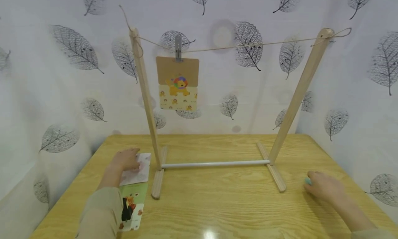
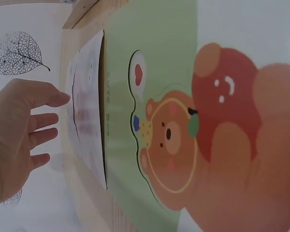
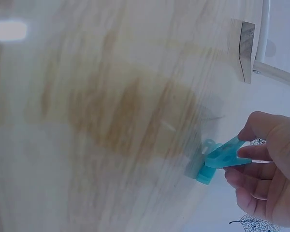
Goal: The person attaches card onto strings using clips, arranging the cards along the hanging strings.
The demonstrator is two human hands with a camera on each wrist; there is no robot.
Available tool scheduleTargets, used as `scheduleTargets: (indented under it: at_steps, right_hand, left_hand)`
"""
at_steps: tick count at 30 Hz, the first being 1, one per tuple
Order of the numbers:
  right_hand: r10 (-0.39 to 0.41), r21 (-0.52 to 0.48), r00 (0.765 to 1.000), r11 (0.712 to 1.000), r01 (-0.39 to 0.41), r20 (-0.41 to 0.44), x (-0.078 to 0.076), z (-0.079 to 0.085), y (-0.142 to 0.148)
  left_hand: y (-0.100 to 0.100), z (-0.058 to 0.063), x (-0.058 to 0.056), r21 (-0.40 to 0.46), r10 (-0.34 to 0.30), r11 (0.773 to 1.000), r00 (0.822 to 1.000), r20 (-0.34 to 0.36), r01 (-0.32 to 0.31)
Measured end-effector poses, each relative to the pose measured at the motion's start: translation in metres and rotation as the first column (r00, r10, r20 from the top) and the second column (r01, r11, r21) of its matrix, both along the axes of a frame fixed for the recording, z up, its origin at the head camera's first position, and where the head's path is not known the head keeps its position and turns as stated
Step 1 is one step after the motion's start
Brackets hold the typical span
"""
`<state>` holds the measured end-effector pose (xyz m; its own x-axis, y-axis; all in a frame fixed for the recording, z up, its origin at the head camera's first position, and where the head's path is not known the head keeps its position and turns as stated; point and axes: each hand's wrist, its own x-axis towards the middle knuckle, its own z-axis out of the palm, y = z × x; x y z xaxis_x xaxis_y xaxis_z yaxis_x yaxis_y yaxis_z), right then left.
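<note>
My left hand (image 1: 125, 159) reaches over a pale pink-and-white card (image 1: 144, 162) at the table's left. In the left wrist view its fingers are spread and loosely bent beside that card, gripping nothing. Closer to me lies a green-and-white card (image 2: 121, 29) with a cartoon bear. At the right side of the table, my right hand (image 1: 326, 187) pinches a teal clothespin (image 3: 228, 153) by its handles, thumb on one side and fingers on the other. Another teal piece (image 3: 205, 174) shows low beside the clothespin, close to the tabletop.
A wooden stand with a left post (image 1: 144, 90), a right post (image 1: 298, 93) and a white crossbar (image 1: 214, 164) rises from the table. Twine (image 1: 236, 46) runs between the posts. From it a grey clothespin (image 1: 178, 47) holds a lion card (image 1: 178, 71). Leaf-print curtains surround the table.
</note>
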<state>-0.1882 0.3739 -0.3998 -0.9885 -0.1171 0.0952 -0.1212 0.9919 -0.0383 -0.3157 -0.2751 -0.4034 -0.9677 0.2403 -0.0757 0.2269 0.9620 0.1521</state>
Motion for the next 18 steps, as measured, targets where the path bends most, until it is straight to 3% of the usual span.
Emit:
scheduleTargets:
  at_steps: [8, 18]
  right_hand:
    - [0.027, -0.017, 0.999, 0.999, -0.028, -0.029, 0.0011, 0.0026, -0.005]
    - [0.015, -0.007, 0.999, 1.0, -0.015, -0.036, 0.0023, 0.0005, -0.0061]
  left_hand:
    - [-0.0033, 0.0015, 0.0024, 0.059, 0.089, 0.993, 0.985, 0.148, -0.099]
    - [-0.0006, 0.0058, -0.0009, 0.055, 0.093, 0.993, 0.985, 0.147, -0.102]
